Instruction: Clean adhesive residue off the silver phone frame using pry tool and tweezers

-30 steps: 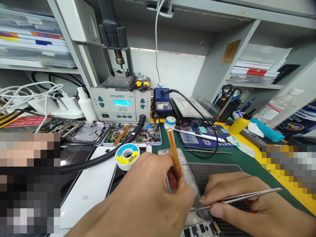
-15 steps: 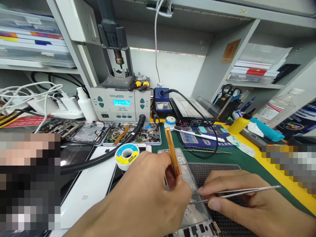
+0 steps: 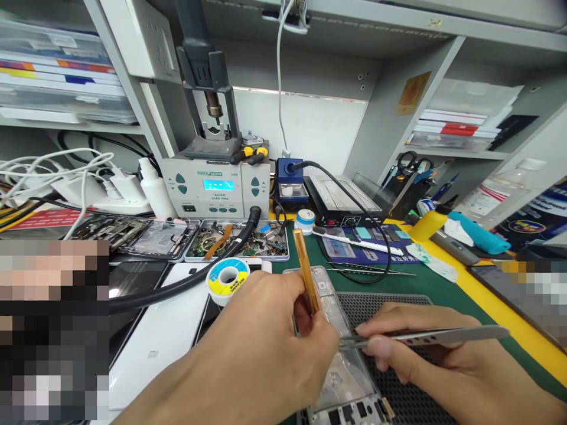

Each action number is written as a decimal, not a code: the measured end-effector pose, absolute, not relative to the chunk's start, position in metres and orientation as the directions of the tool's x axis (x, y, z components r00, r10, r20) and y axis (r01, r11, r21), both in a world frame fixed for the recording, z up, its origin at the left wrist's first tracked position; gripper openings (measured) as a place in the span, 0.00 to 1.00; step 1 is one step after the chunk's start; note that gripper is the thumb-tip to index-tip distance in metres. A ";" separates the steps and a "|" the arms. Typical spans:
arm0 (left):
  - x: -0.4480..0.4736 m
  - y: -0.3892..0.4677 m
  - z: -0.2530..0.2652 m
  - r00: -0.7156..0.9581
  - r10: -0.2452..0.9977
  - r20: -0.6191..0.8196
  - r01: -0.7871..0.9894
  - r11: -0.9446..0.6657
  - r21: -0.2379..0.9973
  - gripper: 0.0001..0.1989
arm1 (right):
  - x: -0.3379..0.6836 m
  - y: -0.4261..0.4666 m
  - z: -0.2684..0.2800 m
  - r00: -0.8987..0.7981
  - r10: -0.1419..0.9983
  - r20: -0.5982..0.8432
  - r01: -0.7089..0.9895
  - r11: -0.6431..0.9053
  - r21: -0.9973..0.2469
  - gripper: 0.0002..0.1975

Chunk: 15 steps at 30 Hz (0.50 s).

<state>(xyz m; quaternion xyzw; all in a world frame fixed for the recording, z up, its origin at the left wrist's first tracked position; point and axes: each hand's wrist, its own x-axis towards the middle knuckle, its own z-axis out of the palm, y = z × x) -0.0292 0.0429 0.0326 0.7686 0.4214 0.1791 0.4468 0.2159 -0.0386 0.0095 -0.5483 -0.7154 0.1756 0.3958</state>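
My left hand (image 3: 270, 342) is closed around a gold pen-shaped tool (image 3: 305, 265), which stands nearly upright; its lower end is hidden behind my fingers. Beneath that hand lies an opened phone frame (image 3: 343, 378), silvery and greyish, with dark cut-outs at its near end. From the right, my right hand (image 3: 438, 354) pinches a pair of metal tweezers (image 3: 443, 336) between thumb and fingers. The tweezers lie almost level, their tips reaching over the frame beside my left fingertips. What the tips touch cannot be made out. A black textured mat (image 3: 390, 304) is under the frame.
A solder wick spool (image 3: 215, 289) and a white phone (image 3: 153, 348) lie to the left, crossed by a black hose (image 3: 163, 298). Behind are a tray of small parts (image 3: 283, 248), a hot-air station (image 3: 217, 203), a white brush (image 3: 372, 243) and more tweezers (image 3: 376, 270).
The tweezers in my right hand have turned, so their broad side now shows, and their arms look closer together. My left hand and the gold tool have shifted slightly left.
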 end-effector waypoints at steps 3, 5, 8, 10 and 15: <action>-0.029 0.042 0.032 0.590 0.790 -0.165 0.535 -0.231 0.813 0.12 | 0.217 -0.038 0.010 -0.087 0.930 0.357 0.632 0.329 -0.702 0.08; -0.029 0.040 0.030 0.592 0.779 -0.207 0.559 -0.213 0.801 0.09 | 0.219 -0.037 0.010 -0.101 0.925 0.365 0.644 0.340 -0.685 0.08; -0.028 0.037 0.027 0.560 0.784 -0.267 0.607 -0.169 0.776 0.08 | 0.224 -0.038 0.010 -0.160 0.925 0.345 0.664 0.360 -0.655 0.09; -0.028 0.037 0.029 0.556 0.777 -0.295 0.629 -0.161 0.761 0.07 | 0.227 -0.039 0.009 -0.209 0.924 0.321 0.664 0.375 -0.647 0.11; -0.027 0.038 0.034 0.586 0.747 -0.313 0.655 -0.211 0.725 0.09 | 0.221 -0.039 0.007 -0.191 0.936 0.296 0.691 0.343 -0.637 0.13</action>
